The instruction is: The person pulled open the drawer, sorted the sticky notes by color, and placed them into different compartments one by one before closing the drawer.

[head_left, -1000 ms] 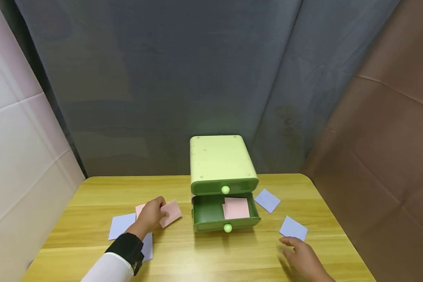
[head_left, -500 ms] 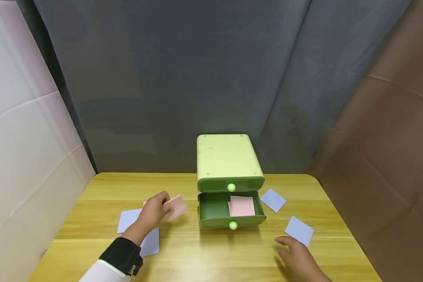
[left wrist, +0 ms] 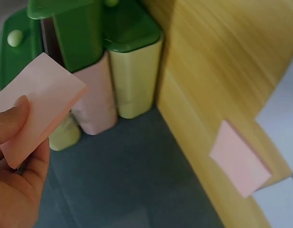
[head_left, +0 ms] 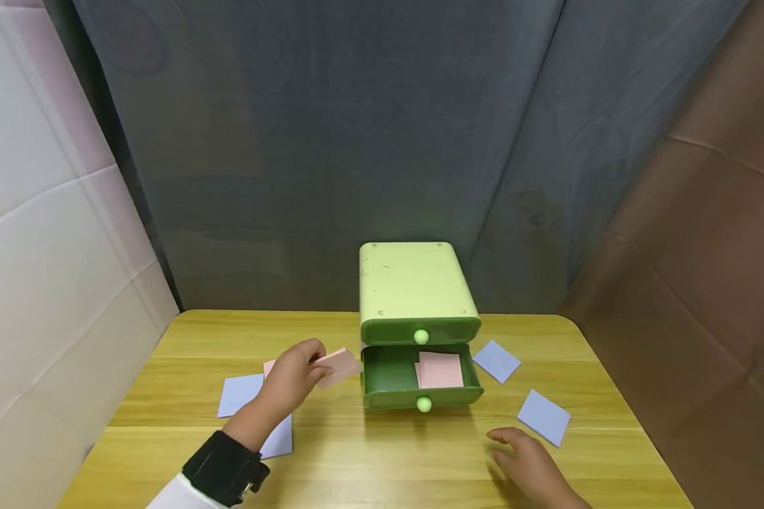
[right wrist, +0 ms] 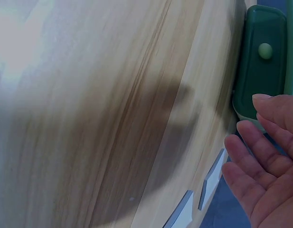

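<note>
Left hand (head_left: 294, 372) is the main mover: over the last second it comes rightward from the left-side pads to the flank of the drawer unit (head_left: 417, 279). The held pink pad (head_left: 340, 366) goes with it, its far edge now meeting the left edge of the pulled-out drawer (head_left: 388, 400) as the head view sees it; contact, can't tell. So that pad is off the table (head_left: 369, 474) but outside the drawer. Contents in there look the same: stored pink pads (head_left: 441, 370), one lapping another, toward the right.

Right hand (head_left: 528, 463) drifts a little left, now just apart from the near blue pad (head_left: 544, 417).

Pose: left arm reaches in from lower left, white sleeve (head_left: 181, 496) and black wristband (head_left: 223, 466) showing. Pad is pinched, thumb on one face, fingers behind, tilted. Right hand hovers over the tabletop, fingers softly bent, thumb standing away, nothing between them.

Left on the table behind the left hand: another pink pad (left wrist: 241, 159) beside two left blue pads (head_left: 238, 394). Far blue pad (head_left: 496, 361) lies just right of the unit.
</note>
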`<state>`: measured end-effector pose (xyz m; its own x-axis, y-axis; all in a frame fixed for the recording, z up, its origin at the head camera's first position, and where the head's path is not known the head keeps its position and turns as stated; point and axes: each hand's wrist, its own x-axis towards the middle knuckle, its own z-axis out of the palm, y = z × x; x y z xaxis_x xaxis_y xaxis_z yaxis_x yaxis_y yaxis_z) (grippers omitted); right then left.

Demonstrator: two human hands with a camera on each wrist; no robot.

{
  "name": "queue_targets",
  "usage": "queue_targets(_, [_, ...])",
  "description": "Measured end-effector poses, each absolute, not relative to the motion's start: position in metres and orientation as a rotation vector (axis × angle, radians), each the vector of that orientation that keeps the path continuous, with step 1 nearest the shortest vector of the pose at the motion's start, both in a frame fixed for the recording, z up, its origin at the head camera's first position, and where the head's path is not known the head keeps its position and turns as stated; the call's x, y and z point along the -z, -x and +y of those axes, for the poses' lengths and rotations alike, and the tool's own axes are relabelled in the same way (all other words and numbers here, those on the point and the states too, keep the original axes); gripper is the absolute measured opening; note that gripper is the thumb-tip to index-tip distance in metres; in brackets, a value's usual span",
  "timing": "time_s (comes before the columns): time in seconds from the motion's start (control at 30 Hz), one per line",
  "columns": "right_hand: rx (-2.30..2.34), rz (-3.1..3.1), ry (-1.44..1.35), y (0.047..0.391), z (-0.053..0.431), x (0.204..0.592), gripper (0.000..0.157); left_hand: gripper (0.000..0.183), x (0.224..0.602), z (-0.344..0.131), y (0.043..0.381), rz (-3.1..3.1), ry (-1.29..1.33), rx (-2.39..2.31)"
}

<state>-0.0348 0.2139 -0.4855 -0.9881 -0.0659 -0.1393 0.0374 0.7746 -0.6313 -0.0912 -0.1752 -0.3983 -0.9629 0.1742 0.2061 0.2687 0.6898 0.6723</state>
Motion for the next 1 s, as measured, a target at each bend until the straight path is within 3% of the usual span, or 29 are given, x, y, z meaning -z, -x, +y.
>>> queue_targets(0.37, [0.996, 2.791, 0.027, 0.031, 0.212, 0.485, 0.032, 0.027, 0.379, -0.145, 0.086, -2.699, 0.537, 1.075])
queue_targets(1.0, [1.021, 2.833, 0.090, 0.025, 0.205, 0.479, 0.031, 0.028, 0.392, -0.108, 0.108, -2.743, 0.761, 0.994])
